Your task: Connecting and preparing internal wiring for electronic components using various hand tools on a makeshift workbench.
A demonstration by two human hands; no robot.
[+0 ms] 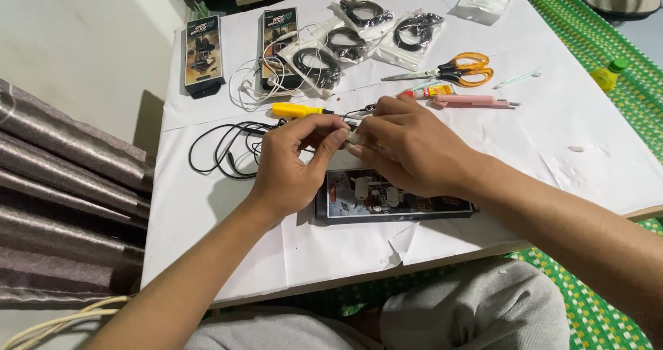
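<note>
Both hands, left hand (pixel 286 163) and right hand (pixel 407 146), pinch a small white piece (pixel 353 137) mid-table, above the flat box (pixel 394 198), clear of edges.

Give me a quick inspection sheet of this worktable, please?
Surface: low table covered in white paper.
Job's things: small white part pinched between left hand and right hand; open earphone box beneath them.
Clutter: orange scissors, yellow screwdriver, pink cutter, glue tube, two boxes, bagged black cables.
Grippers: both hands closed on the part.
Cables: loose black cable, white earphones.
Surroundings: green woven mat, yellow bottle.
</note>
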